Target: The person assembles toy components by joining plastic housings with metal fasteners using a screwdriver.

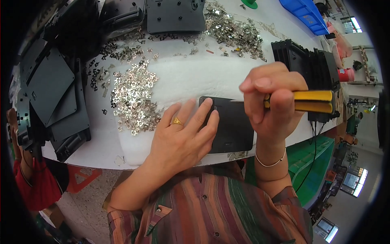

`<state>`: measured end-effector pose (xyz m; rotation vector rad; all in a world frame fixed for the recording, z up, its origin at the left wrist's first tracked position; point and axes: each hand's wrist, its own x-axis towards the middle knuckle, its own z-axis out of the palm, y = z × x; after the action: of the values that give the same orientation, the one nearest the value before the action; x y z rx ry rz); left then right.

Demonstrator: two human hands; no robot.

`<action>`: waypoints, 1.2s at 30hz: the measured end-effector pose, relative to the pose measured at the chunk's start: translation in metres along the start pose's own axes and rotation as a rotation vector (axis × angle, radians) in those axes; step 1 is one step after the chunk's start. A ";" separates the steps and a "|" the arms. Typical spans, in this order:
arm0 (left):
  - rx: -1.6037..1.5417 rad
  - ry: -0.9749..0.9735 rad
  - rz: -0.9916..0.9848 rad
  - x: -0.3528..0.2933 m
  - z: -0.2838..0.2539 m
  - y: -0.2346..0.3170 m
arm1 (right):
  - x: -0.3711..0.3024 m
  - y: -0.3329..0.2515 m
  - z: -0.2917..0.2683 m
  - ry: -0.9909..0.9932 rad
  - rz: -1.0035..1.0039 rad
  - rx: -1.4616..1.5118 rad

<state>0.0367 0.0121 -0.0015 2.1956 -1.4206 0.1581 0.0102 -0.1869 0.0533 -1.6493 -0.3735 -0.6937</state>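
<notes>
A flat black plastic plate with rounded corners is seen lying on the white padded work surface, close to the bench's near edge and directly in front of the person. It is pinned by the left hand, whose fingers are spread and pressed flat, the fingertips resting on the plate's upper left corner; nothing is gripped by this hand. The right hand is clenched around the yellow-and-black handle of a screwdriver, held above the plate's right half. The tool's long axis is laid almost level, running right to left, with the thin metal shaft pointed toward the left fingertips and ended just beside them over the plate's upper edge. The left hand is thus the nearer to the plate. A heap of small silvery stamped metal clips lies to the left, well apart.
</notes>
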 end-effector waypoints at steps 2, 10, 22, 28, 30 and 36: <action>-0.003 0.024 0.018 -0.002 0.001 0.000 | -0.011 -0.002 0.004 0.107 0.130 0.217; 0.019 0.016 0.002 -0.001 0.002 0.009 | -0.012 0.003 0.012 0.250 0.283 0.605; -0.021 0.042 -0.003 0.000 0.005 0.010 | -0.019 -0.001 0.011 0.099 0.222 0.394; -0.082 0.046 -0.035 0.001 0.006 0.009 | -0.020 0.004 0.013 0.069 0.203 0.293; -0.091 0.044 -0.037 0.002 0.005 0.009 | -0.021 0.007 0.013 0.073 0.211 0.285; -0.074 0.048 -0.035 0.003 0.006 0.009 | -0.009 0.023 0.021 0.143 0.085 0.104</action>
<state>0.0290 0.0039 -0.0024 2.1414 -1.3402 0.1424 0.0221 -0.1697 0.0288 -1.4987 -0.2317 -0.7113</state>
